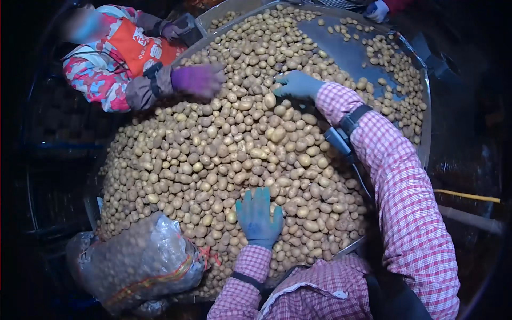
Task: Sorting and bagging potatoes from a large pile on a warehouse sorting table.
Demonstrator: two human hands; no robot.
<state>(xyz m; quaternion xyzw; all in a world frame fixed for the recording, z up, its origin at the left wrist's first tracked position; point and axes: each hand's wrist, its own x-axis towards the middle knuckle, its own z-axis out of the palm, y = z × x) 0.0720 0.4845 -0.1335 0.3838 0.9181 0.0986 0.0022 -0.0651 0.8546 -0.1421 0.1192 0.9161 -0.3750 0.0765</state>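
Observation:
A broad heap of potatoes (pixel 224 160) spreads before me. My left hand (pixel 260 220), in a blue-green work glove, lies palm down on the near part of the heap, its fingers apart. Farther off, at the upper right of the heap, my right hand (pixel 300 85) reaches across in a similar glove. Its fingertips touch potatoes and look spread; the palm's underside is hidden. A pale, rounded potato (pixel 270 101) sits just below those fingertips. Both my sleeves are pink checked cloth, and a strapped device (pixel 340 138) rides on the right forearm.
A filled transparent sack (pixel 140 264) with red ties lies at lower left. Across the heap, a person in an orange apron (pixel 134 48) extends a blurred purple glove (pixel 198 80). Another person's gloved hand (pixel 377 11) is at top right. The metal table surface (pixel 340 44) shows through.

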